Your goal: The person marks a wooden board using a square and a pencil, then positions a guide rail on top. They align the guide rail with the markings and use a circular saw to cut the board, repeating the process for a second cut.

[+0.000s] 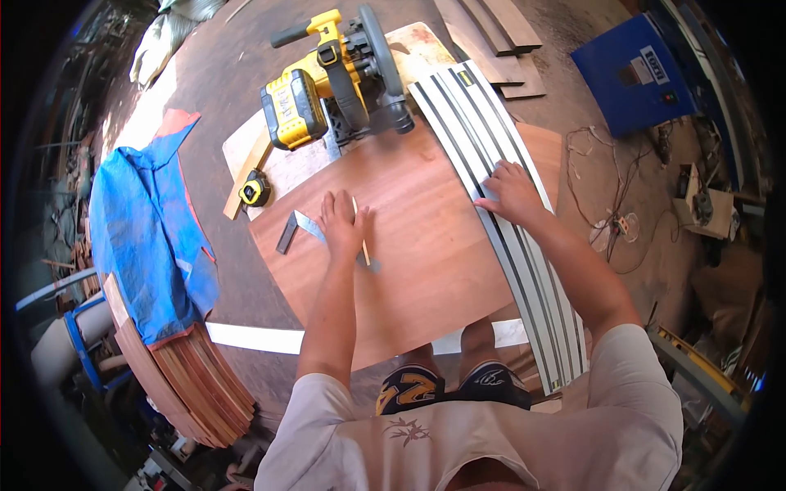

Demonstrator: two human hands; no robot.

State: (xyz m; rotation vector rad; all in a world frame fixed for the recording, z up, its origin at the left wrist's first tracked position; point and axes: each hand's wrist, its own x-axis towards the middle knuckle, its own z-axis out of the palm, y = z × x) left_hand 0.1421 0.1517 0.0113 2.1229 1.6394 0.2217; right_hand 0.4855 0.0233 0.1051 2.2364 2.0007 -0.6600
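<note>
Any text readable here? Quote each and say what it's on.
"DEWALT": black-and-yellow battery on the circular saw.
Blue box, white label: blurred.
Long silver guide rail with black strips, yellow label: too small.
Yellow-and-black tape measure: too small.
Dark shorts, yellow number: unclear.

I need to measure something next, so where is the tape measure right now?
In the head view, the tape measure is at the left, on the wooden strip, beyond the square.
</note>
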